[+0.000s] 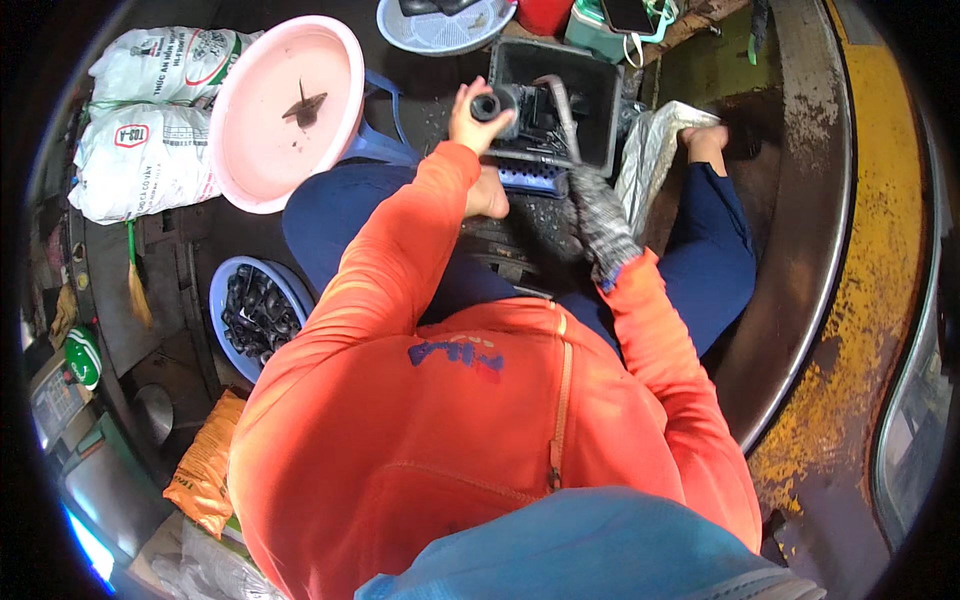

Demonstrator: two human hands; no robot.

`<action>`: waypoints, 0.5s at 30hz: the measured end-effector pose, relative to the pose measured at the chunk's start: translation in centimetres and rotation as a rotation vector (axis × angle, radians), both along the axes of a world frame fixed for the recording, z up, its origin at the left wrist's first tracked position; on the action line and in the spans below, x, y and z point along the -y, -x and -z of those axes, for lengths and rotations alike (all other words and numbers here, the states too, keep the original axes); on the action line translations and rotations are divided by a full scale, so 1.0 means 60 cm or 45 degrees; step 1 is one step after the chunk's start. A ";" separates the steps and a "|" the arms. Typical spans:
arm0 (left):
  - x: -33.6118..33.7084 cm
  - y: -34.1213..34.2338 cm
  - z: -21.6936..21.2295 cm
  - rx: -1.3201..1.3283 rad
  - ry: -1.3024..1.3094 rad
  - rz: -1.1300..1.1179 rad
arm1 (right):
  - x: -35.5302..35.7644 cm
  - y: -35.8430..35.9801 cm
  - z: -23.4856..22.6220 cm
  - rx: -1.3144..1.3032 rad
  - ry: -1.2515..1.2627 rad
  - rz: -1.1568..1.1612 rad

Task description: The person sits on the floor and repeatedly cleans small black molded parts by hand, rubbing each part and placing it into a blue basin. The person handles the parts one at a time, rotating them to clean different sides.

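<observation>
My bare left hand is closed around a black ring-shaped part, its round opening facing up. This hand is over the left edge of a black rectangular bin, which has dark pieces inside. My right hand, in a grey knit glove, is closed on a metal hook tool with a curved tip. The tool's shaft crosses the bin, and its tip is to the right of the black part, apart from it. A thin bar lies across the bin's near side; the glove hides how it meets the tool.
A pink basin is tilted at the left, near white sacks. The blue tub holds many black parts. A pale blue colander and a teal basket stand beyond. A blue basket is at the bin's near side.
</observation>
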State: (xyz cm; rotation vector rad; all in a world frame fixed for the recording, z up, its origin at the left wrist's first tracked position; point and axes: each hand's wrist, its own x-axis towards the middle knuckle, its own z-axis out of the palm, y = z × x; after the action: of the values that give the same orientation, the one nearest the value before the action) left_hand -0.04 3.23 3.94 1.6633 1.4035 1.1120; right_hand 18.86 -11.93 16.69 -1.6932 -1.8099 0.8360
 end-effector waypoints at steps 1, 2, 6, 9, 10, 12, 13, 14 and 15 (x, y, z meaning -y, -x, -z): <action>-0.043 -0.002 -0.013 0.141 -0.373 -0.068 | 0.006 -0.011 -0.029 -0.348 0.158 0.116; -0.083 0.000 -0.027 0.175 -0.265 -0.171 | 0.014 -0.024 -0.056 -0.696 0.286 0.269; -0.245 0.020 -0.055 -0.413 0.045 -0.248 | 0.050 -0.046 -0.113 -1.603 0.832 0.717; -0.302 0.030 -0.044 -0.979 0.674 0.380 | 0.049 -0.040 -0.100 -1.548 0.797 0.912; -0.298 0.027 -0.034 -0.992 0.643 0.484 | 0.045 -0.041 -0.093 -1.537 0.792 0.973; -0.282 0.008 -0.024 -1.158 0.588 0.447 | 0.039 -0.045 -0.081 -1.737 0.770 0.985; -0.269 -0.009 -0.021 -1.289 0.496 0.353 | 0.036 -0.048 -0.076 -1.809 0.772 1.065; -0.241 -0.030 -0.014 -1.262 0.196 0.085 | 0.035 -0.052 -0.071 -1.842 0.686 1.009; -0.213 -0.052 -0.010 -0.984 -0.240 -0.027 | 0.033 -0.056 -0.066 -1.832 0.691 1.104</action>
State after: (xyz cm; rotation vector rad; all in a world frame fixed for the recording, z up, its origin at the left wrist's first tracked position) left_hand 3.05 16.03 4.53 2.3656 1.8090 0.6297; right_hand 22.22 -13.91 20.62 -1.2235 0.1174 1.5348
